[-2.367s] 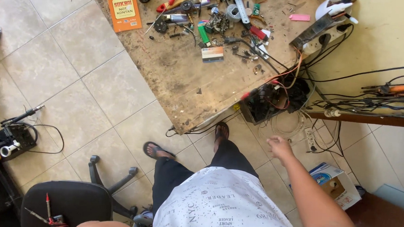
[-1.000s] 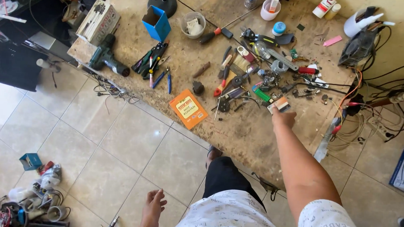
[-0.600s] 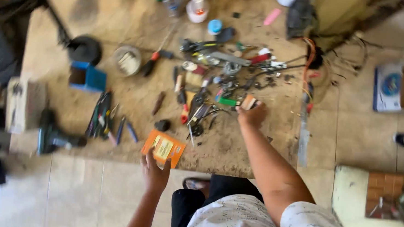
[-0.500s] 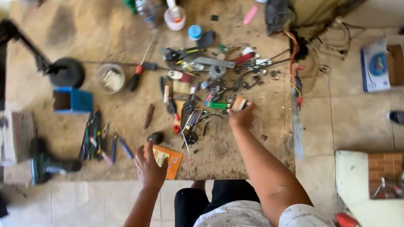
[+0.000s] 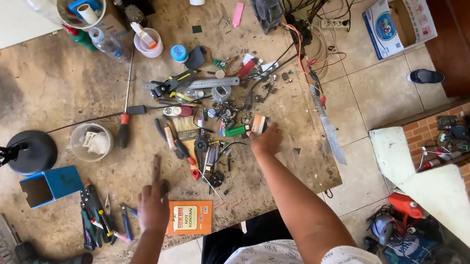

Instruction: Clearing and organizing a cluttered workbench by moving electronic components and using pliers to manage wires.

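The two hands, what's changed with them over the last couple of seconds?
The right hand came up from beside the leg and took hold of a small card-like box among the clutter. The left hand rose to the bench, beside the orange booklet. The booklet and tools stayed put.

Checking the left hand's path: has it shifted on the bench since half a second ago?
Yes. The left hand covered the orange booklet then; now it lies left of it, toward the blue box.
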